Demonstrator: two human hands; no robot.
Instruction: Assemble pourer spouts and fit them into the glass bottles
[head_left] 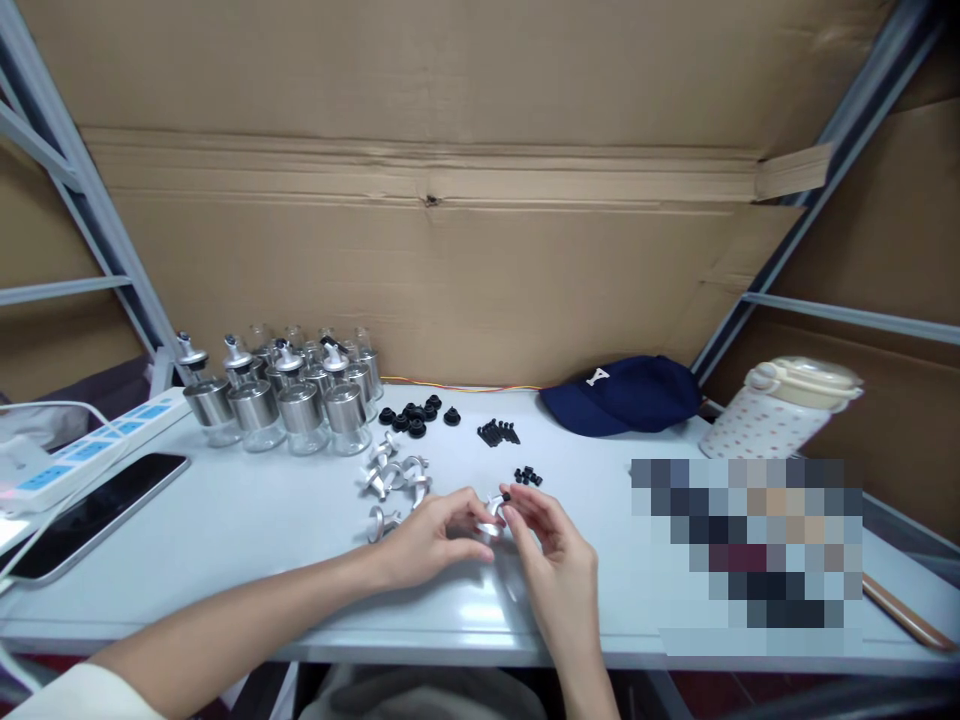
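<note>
In the head view, two bare hands are close together at the front of a white table [285,520]. Take the hands as the middle of a clock. A small silver top [493,508] is held up between them. The left hand [444,540] has its thumb and finger closed around the wide part of it. The right hand [553,550] has its thumb and finger pinched at the other end, by a little black tip [506,497]. The two hands are apart, with only that top between them.

At ten o'clock, near the left hand, more silver tops [379,485] lie in a bunch. At eleven o'clock are round black plugs [417,428]. Thin black sticks [491,433] lie at twelve o'clock, and tiny black caps [529,472] are at one o'clock, near the right hand.

Farther off at ten o'clock, glass bottles [300,408] with shiny metal bands stand in rows, and the front four have spouts on. A phone [97,515] lies at nine o'clock. A blue hat [630,398] sits at two o'clock, with a dotted jar [776,410] past it
</note>
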